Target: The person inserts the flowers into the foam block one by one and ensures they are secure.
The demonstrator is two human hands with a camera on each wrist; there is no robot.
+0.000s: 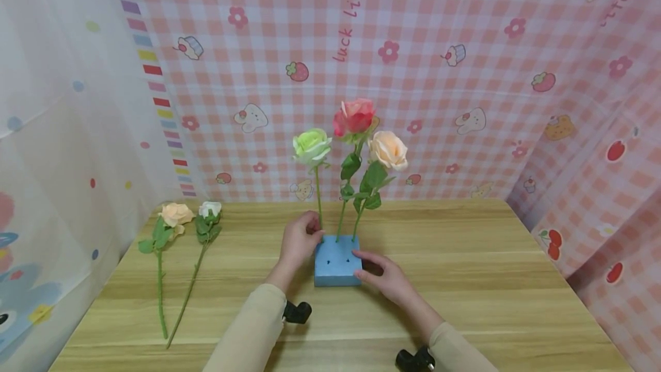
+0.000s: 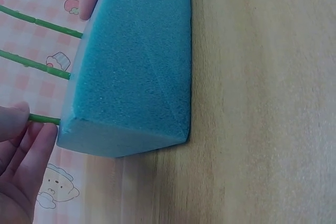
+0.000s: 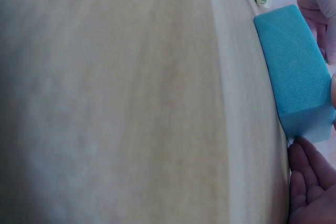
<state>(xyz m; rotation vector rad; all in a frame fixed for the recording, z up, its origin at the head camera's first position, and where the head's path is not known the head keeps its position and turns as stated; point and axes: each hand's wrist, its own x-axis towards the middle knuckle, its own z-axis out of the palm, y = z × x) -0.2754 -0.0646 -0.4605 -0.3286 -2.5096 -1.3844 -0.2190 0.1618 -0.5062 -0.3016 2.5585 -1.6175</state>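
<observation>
A blue foam block (image 1: pixel 338 280) sits on the table with three artificial roses upright along its back edge: a pale green rose (image 1: pixel 312 146), a pinkish-red rose (image 1: pixel 354 117) and a peach rose (image 1: pixel 388 150). My left hand (image 1: pixel 299 240) pinches the green rose's stem (image 2: pixel 44 119) between thumb and fingers, just above the foam. At the block's right end, my right hand (image 1: pixel 384 277) rests with fairly straight fingers. One finger lies on the top face, and other fingertips (image 3: pixel 300 148) are at the end face. Two small dark holes show in the block's front half.
On the table's left side lie another peach rose (image 1: pixel 177 213) and a white rose (image 1: pixel 210 209), stems toward me. A pink checked cloth (image 1: pixel 423 90) hangs behind the wooden table (image 1: pixel 465 280). Black wrist devices (image 1: pixel 298 312) are worn at both sleeves.
</observation>
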